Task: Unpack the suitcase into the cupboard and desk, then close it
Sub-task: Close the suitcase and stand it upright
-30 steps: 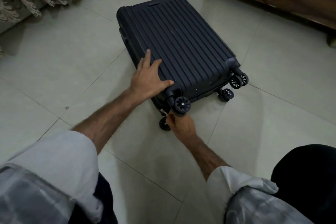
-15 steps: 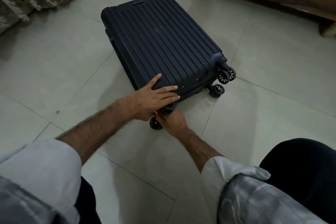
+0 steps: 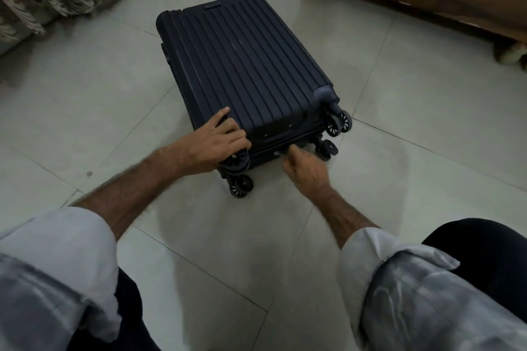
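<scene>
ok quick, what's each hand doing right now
Left hand: fingers curled over the near corner of the dark navy ribbed hard-shell suitcase, gripping it.
Right hand: pinching something at the suitcase's zip seam, likely the pull.

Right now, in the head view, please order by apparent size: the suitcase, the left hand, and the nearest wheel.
1. Suitcase, clearly largest.
2. Left hand, gripping its near corner.
3. Nearest wheel, smallest.
The hand and wheel lie at similar depth, so this order seems reliable.
</scene>
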